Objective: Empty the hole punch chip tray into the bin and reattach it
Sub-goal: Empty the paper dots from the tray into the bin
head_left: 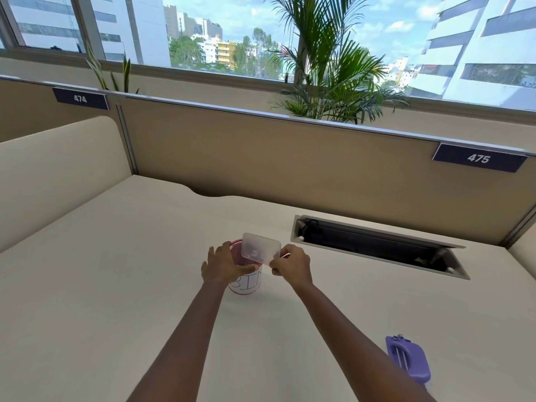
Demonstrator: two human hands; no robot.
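The clear chip tray (261, 250) sits tilted directly over the mouth of the small red mesh bin (246, 278), its long axis running from upper left down to lower right, with the lower right end pinched in the right hand (291, 266). That hand grasps the tray's edge between thumb and fingers, so the tray is held up off the desk (116, 285) and leans toward the bin's opening. The left hand (222, 264) is wrapped around the bin's left side and rim, steadying it; it touches the bin, and whether it also touches the tray cannot be told. A few specks seem to show inside the tray. The purple hole punch (407, 359) lies well apart, near the right forearm, so the right hand looks better placed to carry the tray back to it
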